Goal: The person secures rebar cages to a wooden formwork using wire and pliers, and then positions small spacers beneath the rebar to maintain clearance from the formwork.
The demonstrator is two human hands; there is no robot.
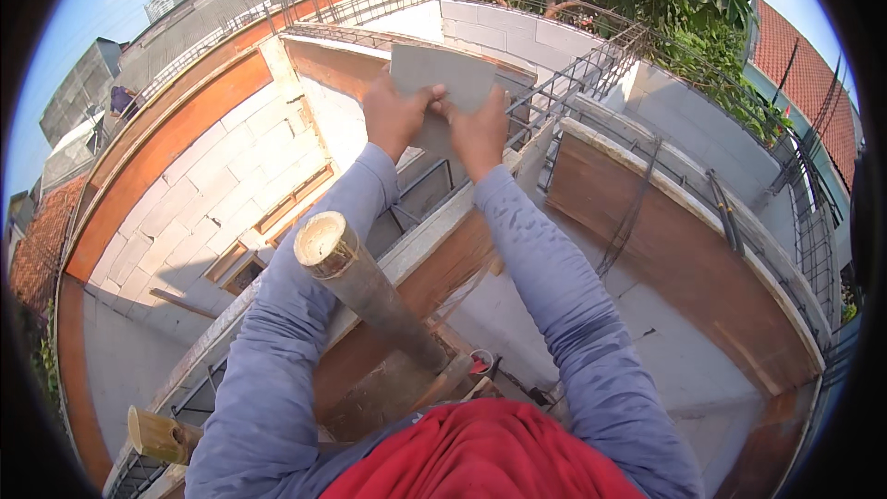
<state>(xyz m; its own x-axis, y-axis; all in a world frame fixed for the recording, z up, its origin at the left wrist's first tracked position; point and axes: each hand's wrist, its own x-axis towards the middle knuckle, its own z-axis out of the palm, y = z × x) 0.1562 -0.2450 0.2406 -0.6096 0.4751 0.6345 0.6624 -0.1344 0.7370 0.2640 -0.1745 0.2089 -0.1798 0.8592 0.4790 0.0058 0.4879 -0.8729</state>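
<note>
Above the rebar-topped wall's (517,134) edge, left hand (395,115) and right hand (479,132) clenched on a flat grey rectangular board (442,74) (mid-positioning, apparently); steady lowering needed.

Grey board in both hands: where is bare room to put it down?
The pale floor right of the bamboo pole, below the brown formwork, looks bare. The wall top under the grey board, left hand and right hand is crowded with rebar.
</note>
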